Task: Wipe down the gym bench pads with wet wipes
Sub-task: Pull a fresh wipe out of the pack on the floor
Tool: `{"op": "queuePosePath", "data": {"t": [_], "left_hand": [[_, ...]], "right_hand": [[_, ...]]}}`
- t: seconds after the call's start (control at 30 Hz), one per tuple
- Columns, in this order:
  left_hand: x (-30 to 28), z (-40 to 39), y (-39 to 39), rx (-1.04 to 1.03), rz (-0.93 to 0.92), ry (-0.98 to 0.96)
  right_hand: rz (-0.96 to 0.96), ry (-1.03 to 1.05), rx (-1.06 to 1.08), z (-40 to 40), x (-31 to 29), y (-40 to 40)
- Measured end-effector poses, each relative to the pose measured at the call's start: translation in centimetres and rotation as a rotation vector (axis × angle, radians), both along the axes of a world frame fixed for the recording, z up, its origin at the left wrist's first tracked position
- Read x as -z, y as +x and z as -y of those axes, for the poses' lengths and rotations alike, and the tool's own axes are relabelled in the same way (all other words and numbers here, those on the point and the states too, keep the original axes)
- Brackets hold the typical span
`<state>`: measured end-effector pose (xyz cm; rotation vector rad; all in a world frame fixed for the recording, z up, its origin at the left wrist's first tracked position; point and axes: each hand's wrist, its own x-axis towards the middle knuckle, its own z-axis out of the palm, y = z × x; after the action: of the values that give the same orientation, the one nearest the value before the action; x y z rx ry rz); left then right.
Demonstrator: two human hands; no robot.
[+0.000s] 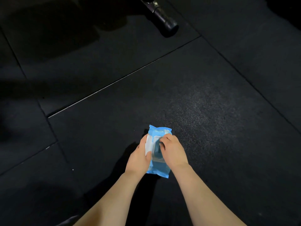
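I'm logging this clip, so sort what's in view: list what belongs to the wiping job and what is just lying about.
Belongs to the job:
- blue wet wipes pack, flip lid open
- left hand, holding the pack's side
- right hand, fingers curled at the opening

Just there:
- black rubber floor mats
- dark cylindrical bar end of some gym equipment, at the top
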<state>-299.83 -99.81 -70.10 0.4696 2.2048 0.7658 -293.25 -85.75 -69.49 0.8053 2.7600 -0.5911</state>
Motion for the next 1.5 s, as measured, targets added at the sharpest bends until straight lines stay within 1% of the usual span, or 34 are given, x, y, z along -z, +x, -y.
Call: {"op": "queuePosePath", "data": {"t": [0.1,0.2,0.37,0.5,0.6,0.73,0.8,0.93,1.1,1.23,1.3,1.4,1.5], "left_hand": [[0.0,0.1,0.0,0.002,-0.003,0.001],[-0.1,0.0,0.2,-0.031,-0.001,0.011],[-0.7,-0.9,0.5,-0.111,0.025,0.067],[-0.6,-0.9,0.3,-0.108,0.03,0.033],[-0.6,-0.9,0.3,-0.06,-0.009,0.015],[-0.7,-0.9,0.2,-0.074,0.017,0.04],[-0.8,-0.9,0.0,-0.084,0.03,0.017],[-0.2,-1.0,0.1,-0.087,0.008,0.007],[0.3,-0.7,0.0,-0.095,0.031,0.012],[0.8,-0.3,0.3,-0.079,0.03,0.027],[1.2,-0.1,0.3,-0.102,0.059,0.034],[1.7,0.0,0.3,-0.17,0.163,0.113],[2.5,-0.3,0.7,-0.194,0.202,0.162]], "right_hand": [[0.064,0.069,-0.062,-0.1,-0.2,-0.3],[0.117,0.081,-0.121,0.4,-0.3,-0.8],[0.104,0.089,-0.202,0.4,-0.3,-0.3],[0.071,0.068,-0.205,0.2,-0.1,0.3],[0.05,0.007,-0.121,-0.2,0.0,0.3],[0.07,0.057,-0.145,-0.6,-0.1,-0.1],[0.054,0.069,-0.157,-0.6,-0.3,-0.4],[-0.01,0.081,-0.28,-0.3,-0.5,0.5],[-0.012,-0.043,-0.446,1.1,-1.0,2.9],[0.021,-0.057,-0.476,-0.1,-1.2,4.2],[0.041,-0.072,-0.459,-0.5,-1.4,4.0],[0.041,-0.139,-0.341,-0.2,-1.7,4.0],[0.029,-0.227,-0.112,0.4,-1.8,3.6]]}}
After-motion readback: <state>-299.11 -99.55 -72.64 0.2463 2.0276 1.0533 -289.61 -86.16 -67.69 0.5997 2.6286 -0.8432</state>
